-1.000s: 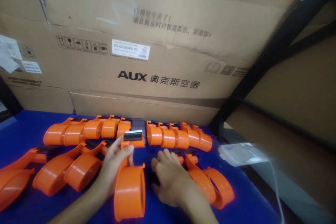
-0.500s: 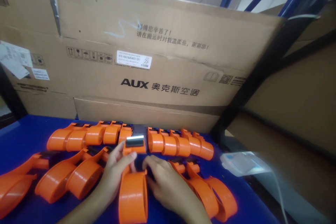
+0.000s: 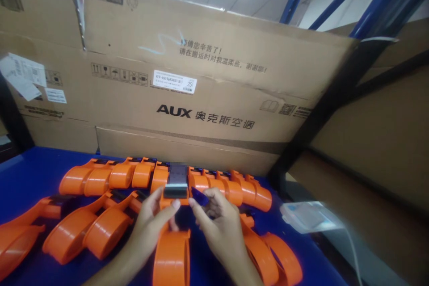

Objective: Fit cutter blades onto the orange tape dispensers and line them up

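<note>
My left hand is closed around an orange tape dispenser, its thumb on the frame just below the black roller. A toothed metal blade and a smoky, dark plastic flap show at the far end, and the wide orange ring faces me. My right hand is just right of the dispenser's head. Pinched between its thumb and fingers is a dark blue, pointed, thin piece; its exact kind I cannot make out. The other fingers of this hand are curled.
More orange tape dispensers stand in a row at the back of the blue tabletop. Several lie nearer, left and right. A large cardboard sheet stands behind. At right are a dark post and a clear plastic case.
My right hand has come up from beside the dispenser's neck to its head, and the blue piece now shows in its fingers. My left hand keeps its hold; the dispenser sits slightly lower in view.
</note>
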`<state>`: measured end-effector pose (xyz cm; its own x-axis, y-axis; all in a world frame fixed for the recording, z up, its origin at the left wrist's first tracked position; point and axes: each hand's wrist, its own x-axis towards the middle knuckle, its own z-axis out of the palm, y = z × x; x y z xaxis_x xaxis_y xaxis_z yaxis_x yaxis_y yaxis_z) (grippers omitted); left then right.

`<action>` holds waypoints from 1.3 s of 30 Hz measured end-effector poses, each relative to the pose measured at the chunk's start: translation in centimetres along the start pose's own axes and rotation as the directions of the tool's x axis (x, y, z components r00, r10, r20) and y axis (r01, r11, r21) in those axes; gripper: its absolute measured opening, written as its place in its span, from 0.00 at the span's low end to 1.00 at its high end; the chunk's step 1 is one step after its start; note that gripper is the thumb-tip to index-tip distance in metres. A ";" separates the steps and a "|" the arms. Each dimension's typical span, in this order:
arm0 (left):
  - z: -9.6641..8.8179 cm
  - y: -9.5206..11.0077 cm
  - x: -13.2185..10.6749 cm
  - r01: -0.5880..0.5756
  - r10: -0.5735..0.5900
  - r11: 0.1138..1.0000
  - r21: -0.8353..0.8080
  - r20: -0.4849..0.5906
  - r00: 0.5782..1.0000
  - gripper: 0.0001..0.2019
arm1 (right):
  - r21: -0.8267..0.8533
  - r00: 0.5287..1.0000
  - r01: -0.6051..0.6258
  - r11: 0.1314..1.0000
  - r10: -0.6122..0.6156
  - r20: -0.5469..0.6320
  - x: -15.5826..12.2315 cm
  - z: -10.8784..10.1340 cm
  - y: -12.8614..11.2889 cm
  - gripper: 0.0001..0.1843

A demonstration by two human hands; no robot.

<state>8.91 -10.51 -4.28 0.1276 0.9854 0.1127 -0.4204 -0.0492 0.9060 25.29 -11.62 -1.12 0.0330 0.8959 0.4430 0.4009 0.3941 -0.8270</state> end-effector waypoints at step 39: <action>-0.6 0.7 0.5 0.081 -0.084 0.996 -0.049 -0.076 0.994 0.12 | -0.003 0.987 0.010 1.000 -0.009 0.161 0.2 -1.9 0.4 0.12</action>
<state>8.12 -9.92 -3.83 0.0936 0.9956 0.0046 -0.4525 0.0384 0.8909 27.23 -11.70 -0.73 -0.1181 0.9135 0.3892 0.4038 0.4023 -0.8216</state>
